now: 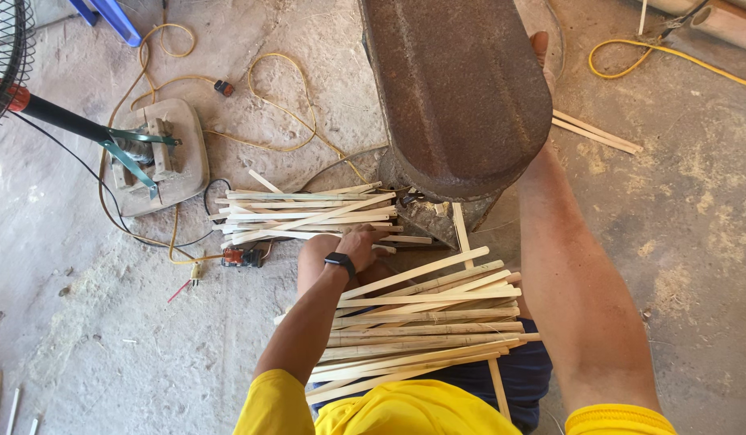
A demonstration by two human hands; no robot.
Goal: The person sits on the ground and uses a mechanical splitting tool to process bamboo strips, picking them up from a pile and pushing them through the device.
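On the dusty concrete floor (695, 242), a rusty metal machine (457, 93) hides the right hand, so its grip cannot be told. The left hand (359, 243), wearing a watch, curls closed on sticks from the stack (308, 213) beside the machine; more sticks (425, 326) lie across the lap. That loose lap pile could likely slide off. Yellow cables (284, 105) and a fan base (153, 155) crowd the left side.

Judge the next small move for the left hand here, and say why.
Probably draw one strip toward the lap: the left hand rests at the floor pile of bamboo strips, beside the lap bundle. The right hand is hidden behind the rusty machine housing.
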